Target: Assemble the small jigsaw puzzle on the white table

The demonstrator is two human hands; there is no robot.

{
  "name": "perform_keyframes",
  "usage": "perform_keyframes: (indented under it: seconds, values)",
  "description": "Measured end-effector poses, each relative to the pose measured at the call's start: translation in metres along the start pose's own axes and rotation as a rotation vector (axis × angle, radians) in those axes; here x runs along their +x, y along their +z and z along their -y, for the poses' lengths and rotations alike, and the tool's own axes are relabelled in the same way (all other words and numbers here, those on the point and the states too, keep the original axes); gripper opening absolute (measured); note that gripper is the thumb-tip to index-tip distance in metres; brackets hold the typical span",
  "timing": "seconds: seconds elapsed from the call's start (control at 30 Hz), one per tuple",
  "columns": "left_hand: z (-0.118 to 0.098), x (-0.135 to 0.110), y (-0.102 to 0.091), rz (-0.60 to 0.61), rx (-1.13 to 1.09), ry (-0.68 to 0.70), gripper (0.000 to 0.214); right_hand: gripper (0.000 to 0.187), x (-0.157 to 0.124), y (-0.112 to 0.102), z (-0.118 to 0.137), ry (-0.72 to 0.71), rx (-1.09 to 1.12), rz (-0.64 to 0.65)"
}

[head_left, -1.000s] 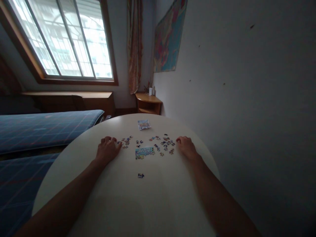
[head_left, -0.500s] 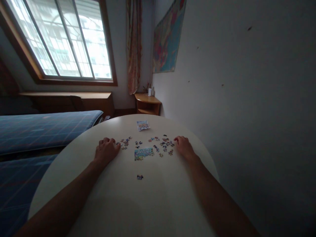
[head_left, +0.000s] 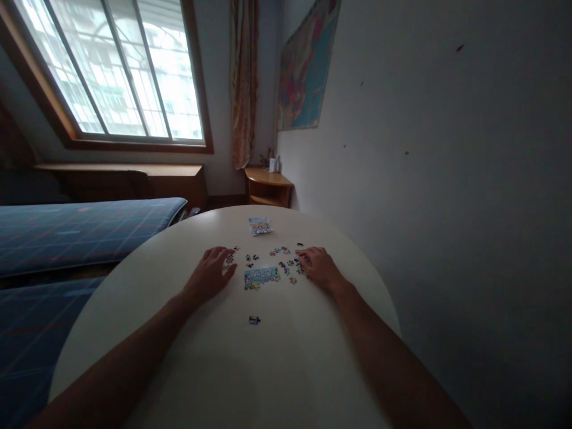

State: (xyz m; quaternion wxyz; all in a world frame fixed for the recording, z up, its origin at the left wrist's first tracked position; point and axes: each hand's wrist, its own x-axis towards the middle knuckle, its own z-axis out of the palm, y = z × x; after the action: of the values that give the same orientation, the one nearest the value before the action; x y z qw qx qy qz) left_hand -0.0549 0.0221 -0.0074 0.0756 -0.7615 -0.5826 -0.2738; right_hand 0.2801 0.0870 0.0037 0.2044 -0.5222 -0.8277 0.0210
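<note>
My left hand (head_left: 211, 274) lies flat on the round white table (head_left: 232, 369), fingers stretched out over the left cluster of loose puzzle pieces (head_left: 230, 257). My right hand (head_left: 316, 267) rests palm down on the right cluster of loose pieces (head_left: 288, 263), fingers spread and slightly curled. Between the hands sits an assembled strip of puzzle (head_left: 261, 277), blue and white. A single joined bit (head_left: 254, 320) lies alone nearer to me. A small printed picture card (head_left: 260, 226) sits at the table's far side.
A bed with blue checked covers (head_left: 80, 229) runs along the left. A wooden corner stand (head_left: 268, 186) holds small items under a curtain and a wall map (head_left: 304, 68). The grey wall closes in on the right of the table.
Both hands have slid inward toward the assembled strip. The left hand now covers the left pieces, and the right hand covers much of the right cluster.
</note>
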Motion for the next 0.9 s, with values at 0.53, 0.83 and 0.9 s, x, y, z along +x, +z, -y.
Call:
perform_keyframes:
  seconds: [0.53, 0.83, 0.9]
  values:
    - [-0.027, -0.007, -0.006, 0.289, -0.276, 0.429, 0.033, 0.013, 0.001, -0.005, 0.026, -0.055, 0.11, 0.034]
    - [-0.029, -0.008, -0.008, 0.346, -0.267, 0.368, 0.036, 0.031, 0.005, 0.004, 0.034, -0.026, 0.242, 0.118]
    - [-0.03, -0.008, -0.008, 0.346, -0.272, 0.368, 0.035, 0.029, 0.005, 0.007, 0.034, -0.002, 0.173, 0.11]
